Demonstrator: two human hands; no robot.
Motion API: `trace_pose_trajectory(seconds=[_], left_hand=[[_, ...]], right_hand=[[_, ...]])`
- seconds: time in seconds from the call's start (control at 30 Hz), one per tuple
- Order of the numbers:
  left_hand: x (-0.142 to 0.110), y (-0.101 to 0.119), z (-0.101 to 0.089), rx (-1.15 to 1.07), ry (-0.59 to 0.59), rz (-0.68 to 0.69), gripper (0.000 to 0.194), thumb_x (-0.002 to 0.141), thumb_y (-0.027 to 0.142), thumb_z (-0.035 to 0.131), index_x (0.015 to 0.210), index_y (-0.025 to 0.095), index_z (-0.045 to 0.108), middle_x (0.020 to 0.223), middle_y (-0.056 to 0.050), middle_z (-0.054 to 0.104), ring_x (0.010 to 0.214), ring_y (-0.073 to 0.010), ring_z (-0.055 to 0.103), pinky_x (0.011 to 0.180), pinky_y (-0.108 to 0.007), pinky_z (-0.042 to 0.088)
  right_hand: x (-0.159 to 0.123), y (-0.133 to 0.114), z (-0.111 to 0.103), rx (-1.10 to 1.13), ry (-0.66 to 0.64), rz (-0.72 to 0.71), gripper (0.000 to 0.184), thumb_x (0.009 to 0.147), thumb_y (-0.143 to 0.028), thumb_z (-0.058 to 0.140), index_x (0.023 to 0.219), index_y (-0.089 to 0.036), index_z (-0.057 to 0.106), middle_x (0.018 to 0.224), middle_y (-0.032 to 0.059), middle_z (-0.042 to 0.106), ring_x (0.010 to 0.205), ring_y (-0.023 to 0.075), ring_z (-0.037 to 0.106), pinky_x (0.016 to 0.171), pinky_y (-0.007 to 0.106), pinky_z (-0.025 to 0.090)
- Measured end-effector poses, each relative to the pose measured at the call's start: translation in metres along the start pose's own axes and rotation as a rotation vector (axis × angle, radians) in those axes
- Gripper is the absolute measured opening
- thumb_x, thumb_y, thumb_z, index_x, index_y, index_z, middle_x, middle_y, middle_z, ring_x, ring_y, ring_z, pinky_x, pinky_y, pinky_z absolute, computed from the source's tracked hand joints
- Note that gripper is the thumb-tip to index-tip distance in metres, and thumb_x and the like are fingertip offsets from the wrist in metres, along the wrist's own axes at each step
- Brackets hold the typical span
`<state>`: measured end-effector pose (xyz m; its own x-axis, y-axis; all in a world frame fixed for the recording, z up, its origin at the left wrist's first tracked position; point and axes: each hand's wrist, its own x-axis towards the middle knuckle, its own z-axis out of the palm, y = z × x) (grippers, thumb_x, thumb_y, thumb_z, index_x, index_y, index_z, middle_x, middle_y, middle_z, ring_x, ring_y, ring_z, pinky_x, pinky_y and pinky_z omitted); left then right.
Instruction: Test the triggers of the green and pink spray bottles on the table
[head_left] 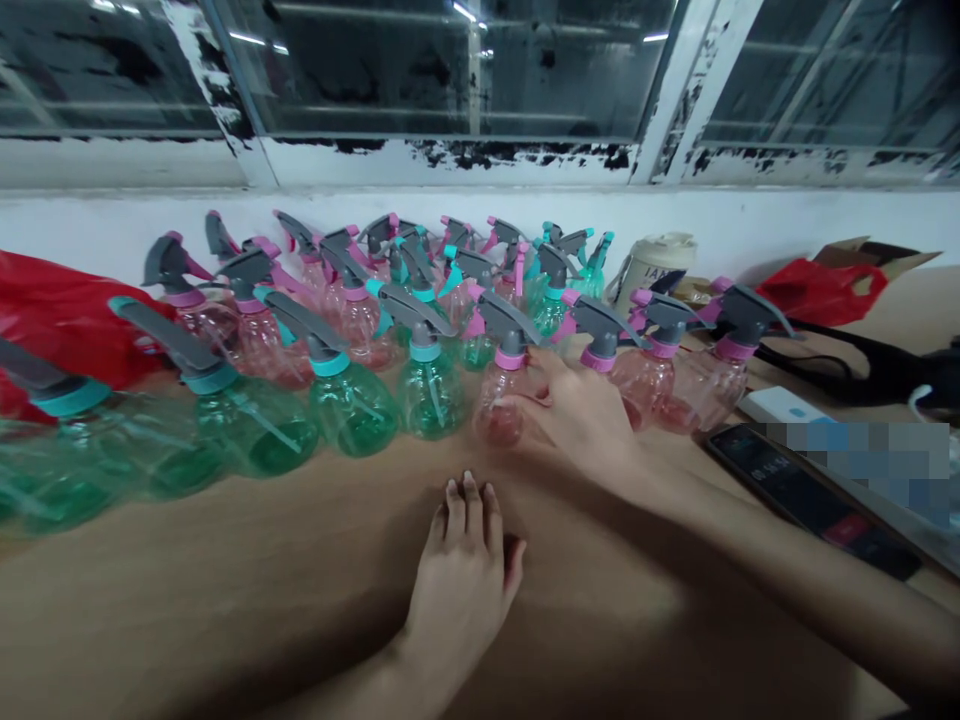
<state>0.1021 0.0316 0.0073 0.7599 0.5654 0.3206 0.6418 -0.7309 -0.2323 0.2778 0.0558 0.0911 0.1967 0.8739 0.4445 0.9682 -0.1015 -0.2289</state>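
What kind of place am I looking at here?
Probably a workshop or small factory room, though I can't be sure. Rows of similar spray bottles crowd a plain table, and the windows behind have worn, patchy frames.

A single head-worn camera looks from above the near side of the surface (262, 560), forward and down across it to the far edge, where the wall (82, 210) and windows (412, 70) fill the top. It is close to the left hand (461, 570), with the right hand (585, 410) farther off.
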Motion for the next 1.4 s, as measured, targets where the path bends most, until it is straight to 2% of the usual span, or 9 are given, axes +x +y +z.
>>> trace_pose_trajectory(seconds=[0.27, 0.57, 0.7, 0.83, 0.93, 1.03, 1.13, 1.27, 1.4], left_hand=[[-0.001, -0.002, 0.003, -0.022, 0.022, -0.018, 0.042, 0.086, 0.028, 0.046, 0.116, 0.004, 0.064, 0.121, -0.023, 0.061, 0.108, -0.0381, 0.06, 0.078, -0.043, 0.054], [0.0, -0.002, 0.002, 0.041, 0.014, 0.03, 0.044, 0.085, 0.027, 0.047, 0.114, -0.002, 0.063, 0.119, -0.029, 0.06, 0.105, -0.0412, 0.061, 0.075, -0.046, 0.056], [0.0, -0.002, 0.003, 0.055, 0.022, 0.043, 0.044, 0.084, 0.027, 0.049, 0.113, -0.003, 0.064, 0.118, -0.03, 0.06, 0.103, -0.0419, 0.062, 0.076, -0.046, 0.056], [0.0, -0.002, 0.004, 0.08, 0.01, 0.037, 0.043, 0.084, 0.029, 0.047, 0.113, 0.002, 0.065, 0.118, -0.025, 0.062, 0.105, -0.0401, 0.061, 0.078, -0.046, 0.055], [0.001, -0.002, 0.004, 0.113, 0.002, 0.046, 0.043, 0.084, 0.029, 0.049, 0.113, 0.002, 0.065, 0.118, -0.024, 0.063, 0.105, -0.0405, 0.061, 0.078, -0.046, 0.055], [0.002, -0.002, 0.001, 0.15, -0.013, 0.057, 0.045, 0.083, 0.03, 0.053, 0.115, 0.001, 0.065, 0.118, -0.026, 0.062, 0.104, -0.0402, 0.062, 0.078, -0.045, 0.056], [0.004, -0.001, -0.001, 0.181, -0.027, 0.058, 0.045, 0.082, 0.028, 0.055, 0.115, -0.002, 0.064, 0.118, -0.03, 0.06, 0.104, -0.04, 0.062, 0.075, -0.043, 0.056], [0.004, -0.002, -0.001, 0.146, -0.01, 0.061, 0.042, 0.083, 0.023, 0.054, 0.117, 0.0, 0.064, 0.119, -0.03, 0.06, 0.104, -0.0394, 0.062, 0.073, -0.042, 0.056], [0.004, -0.007, 0.001, 0.116, 0.025, 0.063, 0.039, 0.086, 0.023, 0.049, 0.117, 0.003, 0.064, 0.117, -0.028, 0.062, 0.103, -0.0381, 0.063, 0.074, -0.043, 0.055]], right_hand=[[0.014, -0.001, 0.003, 0.016, -0.046, 0.05, 0.046, 0.086, -0.033, 0.059, 0.125, -0.01, 0.051, 0.09, 0.0148, 0.072, 0.08, 0.0324, 0.07, 0.062, 0.038, 0.05], [0.017, -0.001, 0.004, 0.061, -0.116, 0.045, 0.051, 0.085, -0.018, 0.052, 0.134, -0.008, 0.042, 0.098, 0.0178, 0.072, 0.083, 0.0325, 0.07, 0.066, 0.041, 0.051], [0.016, 0.0, 0.005, 0.109, -0.123, 0.05, 0.062, 0.084, -0.021, 0.053, 0.141, -0.004, 0.033, 0.087, 0.0163, 0.073, 0.081, 0.0334, 0.069, 0.066, 0.042, 0.051], [0.004, 0.001, -0.004, 0.229, -0.152, 0.057, 0.072, 0.084, -0.027, 0.055, 0.145, -0.006, 0.025, 0.072, 0.0094, 0.072, 0.068, 0.0298, 0.068, 0.062, 0.041, 0.052], [-0.012, 0.002, -0.02, 0.301, -0.154, 0.023, 0.064, 0.084, -0.028, 0.056, 0.143, -0.013, 0.035, 0.083, 0.0097, 0.074, 0.068, 0.027, 0.069, 0.064, 0.04, 0.053], [-0.03, 0.011, -0.036, 0.403, -0.122, -0.03, 0.034, 0.085, -0.022, 0.054, 0.118, -0.022, 0.062, 0.097, 0.0066, 0.074, 0.082, 0.024, 0.071, 0.074, 0.036, 0.054], [-0.043, 0.031, -0.049, 0.491, -0.102, -0.006, 0.02, 0.085, -0.03, 0.056, 0.098, -0.023, 0.07, 0.09, 0.0037, 0.076, 0.075, 0.0206, 0.071, 0.062, 0.029, 0.053], [-0.053, 0.065, -0.057, 0.366, 0.025, 0.124, 0.019, 0.083, -0.036, 0.059, 0.09, -0.021, 0.07, 0.075, 0.0031, 0.073, 0.058, 0.0166, 0.064, 0.053, 0.027, 0.048], [-0.05, 0.085, -0.049, 0.189, 0.109, 0.183, 0.035, 0.081, -0.044, 0.06, 0.105, -0.019, 0.067, 0.076, 0.0061, 0.07, 0.055, 0.0185, 0.061, 0.053, 0.03, 0.045]])
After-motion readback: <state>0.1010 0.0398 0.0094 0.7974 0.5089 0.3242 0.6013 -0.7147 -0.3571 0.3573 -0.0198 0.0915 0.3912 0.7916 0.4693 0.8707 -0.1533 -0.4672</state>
